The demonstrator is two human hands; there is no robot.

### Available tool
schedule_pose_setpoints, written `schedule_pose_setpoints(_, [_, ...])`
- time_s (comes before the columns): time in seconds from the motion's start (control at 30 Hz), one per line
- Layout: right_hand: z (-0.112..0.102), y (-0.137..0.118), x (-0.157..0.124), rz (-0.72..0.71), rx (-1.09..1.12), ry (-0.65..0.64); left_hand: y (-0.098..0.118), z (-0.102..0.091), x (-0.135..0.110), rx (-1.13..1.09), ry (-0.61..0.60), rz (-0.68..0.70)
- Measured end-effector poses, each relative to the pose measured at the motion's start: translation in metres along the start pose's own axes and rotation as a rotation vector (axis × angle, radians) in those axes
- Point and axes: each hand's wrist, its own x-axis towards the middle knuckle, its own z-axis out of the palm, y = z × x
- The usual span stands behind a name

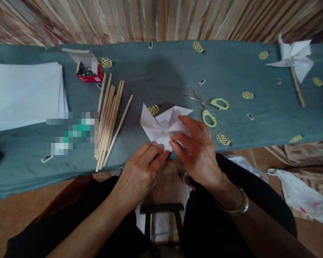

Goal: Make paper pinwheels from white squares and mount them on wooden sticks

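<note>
A folded white paper pinwheel shape (158, 123) lies near the front edge of a table with a teal cloth (161, 71). My left hand (141, 168) rests at the paper's near corner, fingers curled and pressed together on its edge. My right hand (196, 147) covers the paper's right side, thumb and fingers pinching a flap down. Both hands touch the paper; its near right part is hidden under them.
Several wooden sticks (109, 120) lie left of the paper. A red box of pins (87, 70) and a stack of white sheets (25, 93) sit further left. Green-handled scissors (208, 107) lie to the right. A finished white pinwheel on a stick (294, 59) rests far right.
</note>
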Motion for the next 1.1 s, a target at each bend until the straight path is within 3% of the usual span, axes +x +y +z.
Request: schedule_pose_setpoints(1.1, [-0.0009, -0.0038, 0.0046, -0.067, -0.039, -0.005, 0.0013, -0.0002, -0.0009, 0.022, -0.008, -0.011])
